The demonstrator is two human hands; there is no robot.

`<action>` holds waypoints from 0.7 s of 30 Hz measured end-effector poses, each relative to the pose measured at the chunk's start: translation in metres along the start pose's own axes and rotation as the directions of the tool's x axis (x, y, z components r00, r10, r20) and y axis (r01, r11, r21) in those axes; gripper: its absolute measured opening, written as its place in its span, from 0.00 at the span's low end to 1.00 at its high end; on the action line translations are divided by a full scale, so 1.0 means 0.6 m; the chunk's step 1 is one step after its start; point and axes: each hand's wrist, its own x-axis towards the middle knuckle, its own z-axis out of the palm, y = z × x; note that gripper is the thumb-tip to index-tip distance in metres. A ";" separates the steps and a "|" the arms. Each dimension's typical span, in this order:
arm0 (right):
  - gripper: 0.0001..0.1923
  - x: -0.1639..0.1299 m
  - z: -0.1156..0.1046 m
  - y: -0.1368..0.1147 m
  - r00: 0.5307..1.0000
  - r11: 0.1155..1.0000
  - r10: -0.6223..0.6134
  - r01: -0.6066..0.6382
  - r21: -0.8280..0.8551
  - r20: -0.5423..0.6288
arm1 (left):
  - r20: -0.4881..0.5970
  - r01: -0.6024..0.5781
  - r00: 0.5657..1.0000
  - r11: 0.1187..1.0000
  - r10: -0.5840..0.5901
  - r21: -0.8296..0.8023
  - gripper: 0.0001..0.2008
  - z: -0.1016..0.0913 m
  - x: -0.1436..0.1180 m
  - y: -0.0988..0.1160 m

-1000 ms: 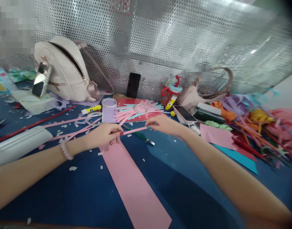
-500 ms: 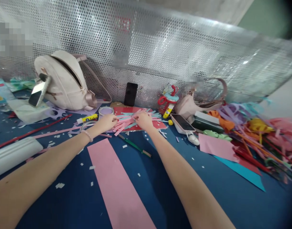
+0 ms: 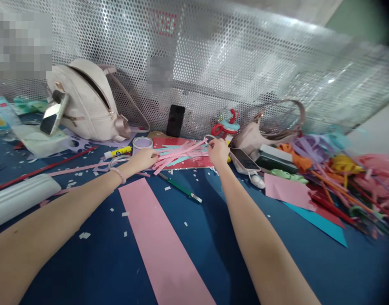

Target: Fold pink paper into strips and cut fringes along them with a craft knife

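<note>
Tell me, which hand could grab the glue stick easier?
Probably the left hand. It rests at the near end of the pink paper strips, and the glue stick lies just beside it. The right hand is farther off, across the strips.

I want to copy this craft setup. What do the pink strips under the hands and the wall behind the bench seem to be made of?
Pink strips: apparently thin matte paper, flat with clean cut edges. Back wall: seemingly perforated sheet metal, shiny silver with regular round holes.

beige backpack (image 3: 83, 101) at back L, black phone (image 3: 175, 120) upright, glue stick (image 3: 117, 151), pink sheet (image 3: 162, 241) in front
</note>
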 end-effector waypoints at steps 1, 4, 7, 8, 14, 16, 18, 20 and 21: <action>0.13 0.000 0.001 0.001 1.000 1.000 -0.011 0.011 0.017 -0.020 | 0.000 0.002 1.000 1.000 -0.002 0.002 0.14 -0.001 0.000 0.001; 0.12 -0.002 0.007 -0.010 0.993 0.990 -0.106 0.110 0.084 -0.047 | -0.004 0.005 1.000 1.000 -0.005 0.003 0.14 -0.005 -0.001 0.002; 0.10 -0.005 0.010 -0.028 0.982 0.975 -0.165 0.176 0.136 -0.090 | -0.011 0.011 1.000 1.000 -0.011 0.000 0.14 -0.010 -0.002 0.002; 0.11 -0.005 0.009 -0.032 0.981 0.974 -0.158 0.174 0.145 -0.117 | -0.012 0.014 1.000 1.000 -0.014 -0.002 0.14 -0.011 -0.002 0.001; 0.17 -0.006 -0.008 -0.026 0.962 0.978 -0.047 0.100 0.185 -0.269 | -0.020 0.022 1.000 1.000 -0.022 -0.018 0.13 -0.005 0.002 -0.005; 0.18 -0.007 -0.009 -0.026 0.963 0.975 -0.063 0.116 0.189 -0.262 | -0.027 0.018 0.999 1.000 -0.018 -0.022 0.14 -0.001 0.004 -0.007; 0.18 -0.009 -0.004 -0.031 0.968 0.968 -0.120 0.163 0.190 -0.219 | -0.038 0.014 0.999 1.000 -0.015 -0.022 0.14 0.003 0.006 -0.011; 0.16 -0.013 0.006 -0.040 0.968 0.951 -0.216 0.239 0.195 -0.132 | -0.049 0.008 0.999 1.000 -0.009 -0.014 0.14 0.008 0.008 -0.015; 0.14 -0.015 0.013 -0.045 0.959 0.938 -0.274 0.283 0.200 -0.072 | -0.051 0.003 0.999 1.000 -0.003 -0.006 0.14 0.009 0.008 -0.016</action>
